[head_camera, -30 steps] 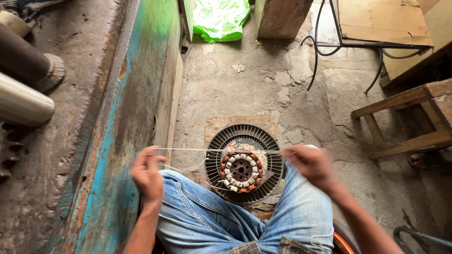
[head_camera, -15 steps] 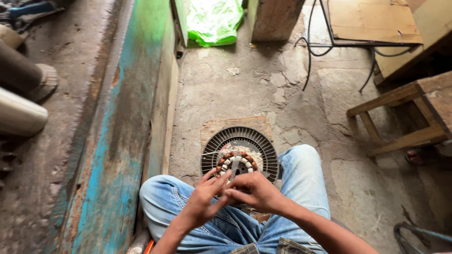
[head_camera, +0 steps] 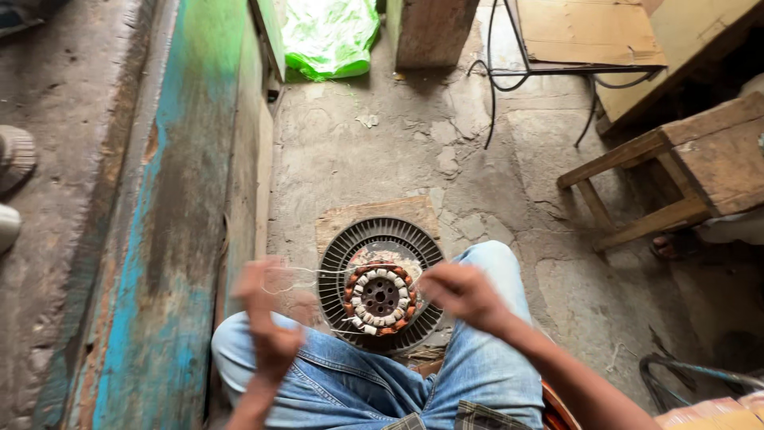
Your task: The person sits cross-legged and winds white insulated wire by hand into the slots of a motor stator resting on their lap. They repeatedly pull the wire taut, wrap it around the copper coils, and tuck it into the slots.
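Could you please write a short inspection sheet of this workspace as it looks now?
Surface: cracked concrete floor.
Job's things: round motor stator on a board, between the knees; thin string stretched between the hands.
Clutter: green plastic bag; cardboard sheet.
Grippers: left hand blurred, right hand, each pinching the string.
Cables: black cable on the floor.
Surroundings: painted wooden beam; wooden stool.
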